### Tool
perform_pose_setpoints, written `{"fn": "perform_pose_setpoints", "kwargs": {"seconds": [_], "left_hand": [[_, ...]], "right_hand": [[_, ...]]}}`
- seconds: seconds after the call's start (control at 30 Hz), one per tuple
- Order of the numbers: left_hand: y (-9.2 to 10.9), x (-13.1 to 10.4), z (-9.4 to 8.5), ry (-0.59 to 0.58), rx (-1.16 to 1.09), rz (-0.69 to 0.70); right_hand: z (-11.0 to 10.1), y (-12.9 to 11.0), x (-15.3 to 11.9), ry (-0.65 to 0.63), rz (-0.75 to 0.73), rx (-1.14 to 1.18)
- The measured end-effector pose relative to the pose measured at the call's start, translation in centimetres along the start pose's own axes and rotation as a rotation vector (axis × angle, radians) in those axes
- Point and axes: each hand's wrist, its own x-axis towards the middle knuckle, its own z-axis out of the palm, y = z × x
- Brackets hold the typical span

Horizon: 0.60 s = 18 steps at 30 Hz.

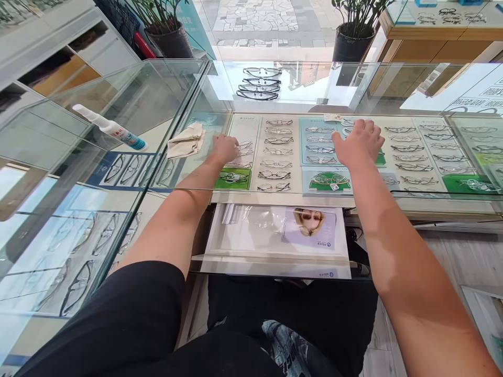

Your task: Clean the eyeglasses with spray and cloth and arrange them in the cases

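Above the glass counter top (291, 99), my right hand (359, 141) is spread with its fingers apart and holds nothing. Rows of eyeglasses (275, 164) show through the glass between my hands. My left hand (225, 148) rests at the left with its fingers curled; whether something is in them is hidden. Just left of it lies a folded beige cloth (185, 141). Farther left, a white spray bottle (112, 128) lies on its side on the glass. Several stacked glasses frames (259, 84) sit near the far edge.
An open drawer (243, 241) below the counter holds a purple card (308, 229) with a portrait. Two potted plants (168, 39) stand beyond the far edge. A wooden display counter (444, 34) with more glasses is at the back right.
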Motion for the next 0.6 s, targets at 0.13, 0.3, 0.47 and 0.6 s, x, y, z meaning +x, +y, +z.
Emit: {"fn": "perform_pose_setpoints", "kwargs": {"seconds": [0.13,0.3,0.47,0.6], "left_hand": [[-0.1,0.5,-0.6,0.006,-0.04,0.002],[-0.6,0.7,-0.8,0.043,-0.04,0.055],[-1.1,1.1,-0.2,-0.026,-0.043,0.086],[-1.6,1.6,0.4,-0.071,-0.027,0.116]], "right_hand": [[-0.2,-0.4,-0.3,0.018,0.003,0.029],[-0.7,-0.6,-0.7,0.005,0.018,0.02],[-0.9,-0.4,-0.6,-0.007,0.01,0.023],[-0.8,-0.3,-0.5,-0.014,0.013,0.02]]}}
